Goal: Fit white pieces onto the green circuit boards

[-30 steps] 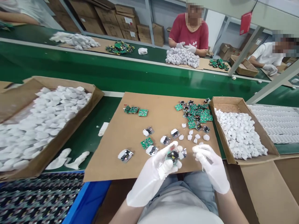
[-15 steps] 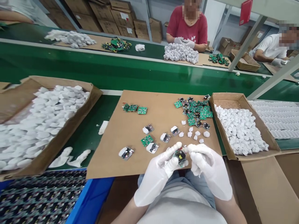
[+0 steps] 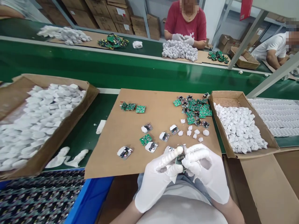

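Both my hands wear white gloves and meet above the near edge of the cardboard sheet (image 3: 102, 161). My left hand (image 3: 156, 177) is closed around a small circuit board (image 3: 179, 159), pinched between thumb and fingers; the board is mostly covered. My right hand (image 3: 207, 171) presses its bunched fingertips against the right side of that board. White glove against white material hides what, if anything, those fingers hold. Just beyond my hands lie boards bearing white lumps, such as this board (image 3: 151, 147), a green board (image 3: 145, 139) and several loose white lumps (image 3: 196, 132).
A heap of green circuit boards (image 3: 198, 109) lies at the sheet's back right. Boxes of white pieces stand left (image 3: 91, 93) and right (image 3: 230, 149). A blue-rimmed tray (image 3: 86, 199) of boards is at near left. Across the green partition (image 3: 140, 70), co-workers sit with similar piles.
My right hand has moved left onto the board, which is now more covered by fingers. A board with a white lump shows beside my left fingertips. The view has shifted slightly.
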`<state>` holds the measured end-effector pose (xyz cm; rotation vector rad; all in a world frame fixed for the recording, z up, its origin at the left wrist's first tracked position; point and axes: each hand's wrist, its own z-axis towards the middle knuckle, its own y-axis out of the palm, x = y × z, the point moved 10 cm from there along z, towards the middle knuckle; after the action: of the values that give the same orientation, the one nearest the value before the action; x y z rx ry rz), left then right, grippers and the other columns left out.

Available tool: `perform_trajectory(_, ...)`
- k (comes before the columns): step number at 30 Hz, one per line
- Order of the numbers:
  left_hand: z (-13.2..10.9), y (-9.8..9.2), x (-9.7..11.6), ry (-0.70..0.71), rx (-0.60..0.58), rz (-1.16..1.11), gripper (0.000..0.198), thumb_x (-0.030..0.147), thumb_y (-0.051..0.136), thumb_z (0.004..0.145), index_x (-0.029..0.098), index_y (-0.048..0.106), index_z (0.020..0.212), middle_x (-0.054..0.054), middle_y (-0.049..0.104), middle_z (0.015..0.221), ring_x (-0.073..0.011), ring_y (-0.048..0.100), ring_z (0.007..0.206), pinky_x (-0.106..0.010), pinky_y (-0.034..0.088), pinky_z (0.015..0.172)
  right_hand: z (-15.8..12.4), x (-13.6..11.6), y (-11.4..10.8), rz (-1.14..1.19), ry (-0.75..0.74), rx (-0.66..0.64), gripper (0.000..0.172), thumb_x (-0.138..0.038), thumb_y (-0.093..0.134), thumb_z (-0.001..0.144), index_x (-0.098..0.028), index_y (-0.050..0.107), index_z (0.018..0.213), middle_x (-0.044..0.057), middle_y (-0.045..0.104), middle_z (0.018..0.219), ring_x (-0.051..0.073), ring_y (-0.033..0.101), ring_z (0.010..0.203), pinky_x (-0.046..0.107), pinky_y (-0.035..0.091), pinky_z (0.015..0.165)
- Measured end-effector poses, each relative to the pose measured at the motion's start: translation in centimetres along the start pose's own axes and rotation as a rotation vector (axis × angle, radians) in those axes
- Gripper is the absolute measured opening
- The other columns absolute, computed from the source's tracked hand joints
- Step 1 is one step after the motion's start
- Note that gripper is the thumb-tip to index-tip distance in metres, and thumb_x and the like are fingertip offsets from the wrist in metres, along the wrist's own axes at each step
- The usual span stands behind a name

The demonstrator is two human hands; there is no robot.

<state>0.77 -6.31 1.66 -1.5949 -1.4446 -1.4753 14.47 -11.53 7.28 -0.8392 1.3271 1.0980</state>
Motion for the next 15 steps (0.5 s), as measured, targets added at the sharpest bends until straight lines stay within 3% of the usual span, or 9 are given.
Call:
perform_trajectory(5, -0.1, -0.2, 0.7, 0.122, 0.018, 0.053, 0.03, 0.031, 0.09, 0.059, 0.029, 0.082, 0.088, -0.003, 0.068, 0.06, -0.0218, 0.059, 0.061, -0.036, 0.054, 0.07, 0.5, 0.6, -0.1, 0.019, 0.018, 0.067, 0.012, -0.012, 0.074, 0.072, -0.021, 0.065, 0.068, 0.001, 0.066, 0.081, 0.012, 0.063, 0.062, 0.02, 0.049, 0.044)
perform_trajectory(8, -0.2, 0.0, 1.2, 0.203, 0.003, 0.072, 0.028, 0.031, 0.089, 0.062, 0.031, 0.082, 0.089, -0.002, 0.066, 0.056, -0.0192, 0.055, 0.054, -0.038, 0.053, 0.07, 0.8, 0.6, -0.3, -0.023, 0.005, 0.119, 0.018, -0.014, 0.074, 0.069, -0.02, 0.06, 0.06, 0.0, 0.065, 0.075, 0.013, 0.063, 0.065, 0.022, 0.051, 0.051)
perform_trajectory(11, -0.2, 0.5, 1.1, 0.189, -0.025, 0.075, 0.029, 0.037, 0.088, 0.063, 0.03, 0.082, 0.09, -0.002, 0.068, 0.058, -0.0177, 0.055, 0.052, -0.035, 0.052, 0.063, 0.5, -0.4, -0.4, -0.091, -0.086, 0.129, 0.018, -0.016, 0.075, 0.073, -0.021, 0.063, 0.061, 0.001, 0.067, 0.078, 0.014, 0.064, 0.072, 0.027, 0.054, 0.064)
perform_trajectory(13, -0.1, 0.5, 0.7, 0.124, -0.02, 0.057, 0.036, 0.046, 0.087, 0.063, 0.026, 0.082, 0.093, -0.004, 0.069, 0.06, -0.0175, 0.055, 0.053, -0.032, 0.051, 0.058, 0.3, -0.1, -0.3, -0.074, -0.056, 0.087, 0.013, -0.026, 0.074, 0.081, -0.022, 0.067, 0.071, 0.001, 0.066, 0.079, 0.015, 0.063, 0.073, 0.029, 0.053, 0.067)
perform_trajectory(15, 0.0, 0.4, 0.0, 0.051, -0.001, 0.027, 0.048, 0.055, 0.084, 0.063, 0.021, 0.082, 0.097, -0.004, 0.067, 0.057, -0.0169, 0.053, 0.052, -0.031, 0.049, 0.056, 0.1, 1.3, 0.3, 0.04, 0.068, 0.001, 0.027, -0.049, 0.065, 0.088, -0.023, 0.068, 0.084, 0.002, 0.063, 0.073, 0.016, 0.058, 0.066, 0.031, 0.051, 0.062)
